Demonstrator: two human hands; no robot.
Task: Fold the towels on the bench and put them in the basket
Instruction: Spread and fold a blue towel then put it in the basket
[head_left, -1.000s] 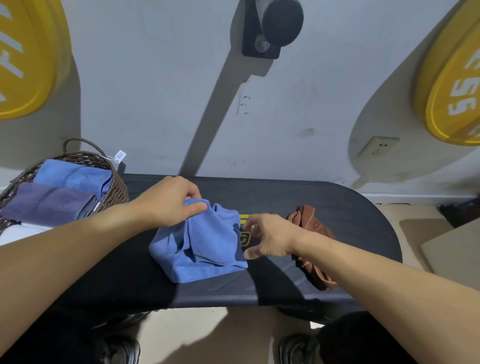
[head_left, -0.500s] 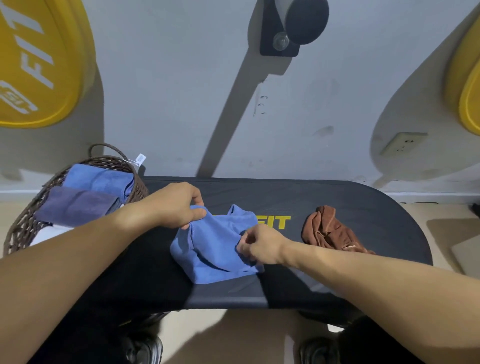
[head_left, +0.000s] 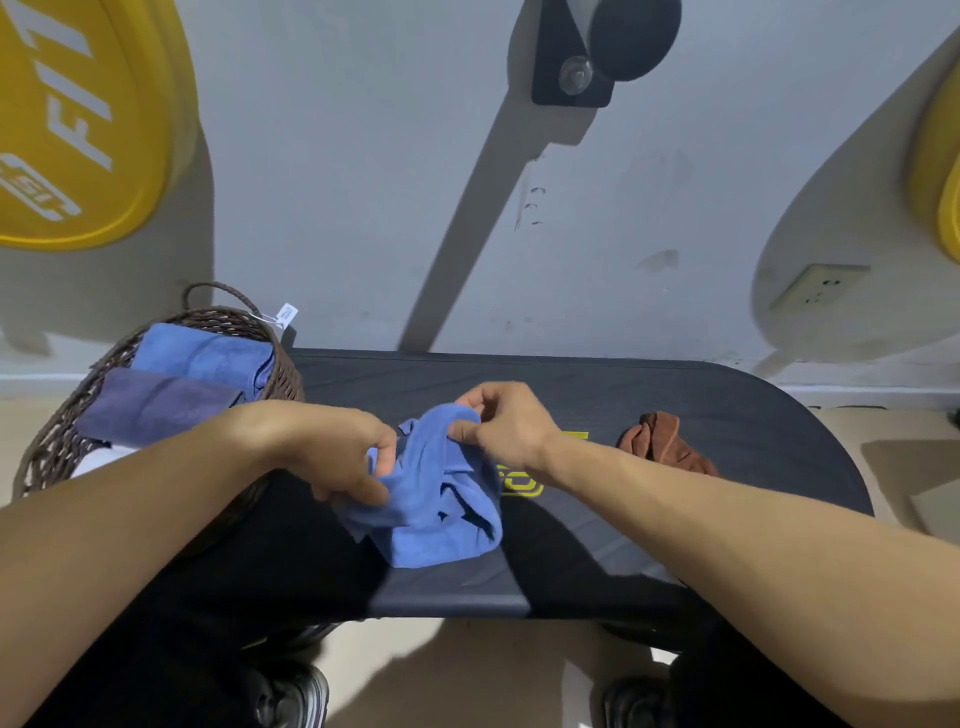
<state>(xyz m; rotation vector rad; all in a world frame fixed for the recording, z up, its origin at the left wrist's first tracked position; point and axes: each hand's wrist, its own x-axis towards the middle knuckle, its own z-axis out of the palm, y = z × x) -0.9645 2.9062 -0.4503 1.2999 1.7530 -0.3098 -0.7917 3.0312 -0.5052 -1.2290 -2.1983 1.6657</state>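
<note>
At the left end the wicker basket (head_left: 280, 374) holds a folded blue towel (head_left: 202, 353) and a purple one (head_left: 156, 405). The left hand (head_left: 337, 457) and right hand (head_left: 504, 421) both pinch the crumpled blue towel (head_left: 436, 499), now lifted higher off the bench (head_left: 727, 415) than before. The brown towel (head_left: 660, 441) lies further right.

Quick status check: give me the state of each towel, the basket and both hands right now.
Blue towel: crumpled, unfolded, partly lifted off the bench.
Brown towel: bunched up on the bench, untouched.
Basket: holds folded towels, a blue one and a purple one on top.
Left hand: grips the blue towel.
Right hand: pinches its upper edge.
</note>
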